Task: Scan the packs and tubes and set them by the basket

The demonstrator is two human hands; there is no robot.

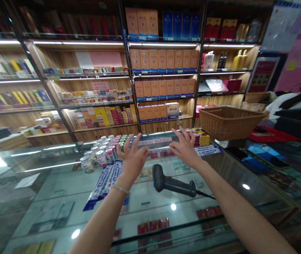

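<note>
My left hand (133,157) and my right hand (184,148) reach forward over the glass counter (60,190). Between them is a long pale box (154,143) with a pinkish label, seemingly see-through. Each hand clasps one end of it, fingers curved round the end and thumbs pointing inward. A thin bracelet sits on my left wrist. A black barcode scanner (171,183) lies on the glass just below and between my hands, its cable running off to the right.
Small white tubs (100,151) and blue-and-white strips (105,181) lie left of my hands. A stack of packs (200,137) and a wicker basket (228,121) stand at the right. Shelves of cartons (163,60) fill the wall behind. Another person (298,98) is at the far right.
</note>
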